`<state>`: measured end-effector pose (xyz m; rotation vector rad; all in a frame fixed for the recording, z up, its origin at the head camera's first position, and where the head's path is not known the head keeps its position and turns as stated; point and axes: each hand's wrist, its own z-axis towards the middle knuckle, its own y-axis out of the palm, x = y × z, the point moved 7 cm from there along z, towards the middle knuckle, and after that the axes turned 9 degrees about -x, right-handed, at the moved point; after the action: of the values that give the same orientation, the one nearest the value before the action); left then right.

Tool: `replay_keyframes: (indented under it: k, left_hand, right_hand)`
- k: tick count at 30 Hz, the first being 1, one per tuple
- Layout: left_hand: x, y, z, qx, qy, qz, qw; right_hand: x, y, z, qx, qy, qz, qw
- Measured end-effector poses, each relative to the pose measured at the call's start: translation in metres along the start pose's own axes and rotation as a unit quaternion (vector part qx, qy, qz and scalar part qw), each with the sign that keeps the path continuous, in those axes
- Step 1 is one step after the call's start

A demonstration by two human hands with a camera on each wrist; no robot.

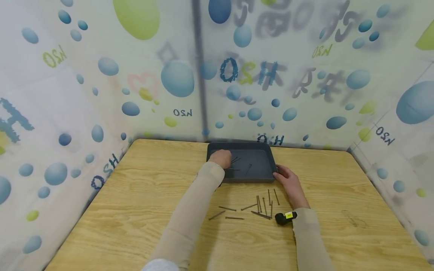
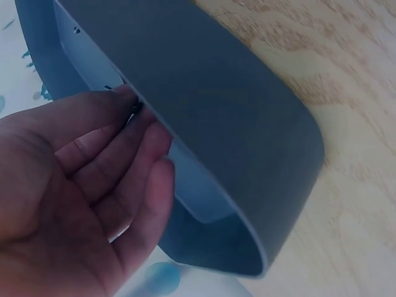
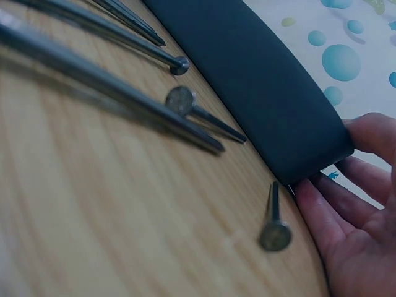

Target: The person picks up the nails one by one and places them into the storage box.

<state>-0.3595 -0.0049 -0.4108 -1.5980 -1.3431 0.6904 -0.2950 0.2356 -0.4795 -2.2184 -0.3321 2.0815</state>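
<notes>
While the right hand [image 1: 291, 183] steadies the dark tray [image 1: 262, 174] at its near right corner, fingers [image 3: 346, 204] relaxed against the wall, the left hand [image 1: 221, 158] reaches inside, fingers pinching a nail [image 2: 135, 106]. Loose nails [image 1: 259, 205] lie scattered on the worktop [image 1: 135, 195] just before the tray; several rest inside it.
</notes>
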Motion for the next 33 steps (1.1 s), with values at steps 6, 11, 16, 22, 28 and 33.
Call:
replay_keyframes:
  k: [6,11,16,22,28,33]
  left_hand:
    - [0.001,-0.004,-0.001,-0.002,-0.021,0.030,0.9993]
    - [0.000,-0.003,0.003,0.001,-0.028,0.038,0.9989]
    - [-0.003,0.001,0.007,0.002,-0.042,0.041,0.9983]
    - [-0.007,0.001,0.007,0.008,-0.060,0.042,0.9973]
    - [-0.011,0.004,0.010,0.009,-0.055,0.042,0.9976]
    - [-0.013,0.005,0.012,0.015,-0.055,0.041,0.9975]
  right_hand:
    - [0.000,0.000,0.000,-0.002,0.002,0.001,1.000]
    - [-0.001,-0.001,-0.001,0.002,0.003,-0.003,1.000]
    - [-0.002,-0.001,-0.001,0.003,0.001,-0.004,1.000]
    - [-0.001,-0.001,-0.002,0.004,0.003,-0.005,1.000]
    - [-0.001,-0.001,-0.002,0.003,0.003,-0.002,1.000]
    - [-0.002,0.001,-0.002,-0.001,-0.002,-0.006,1.000]
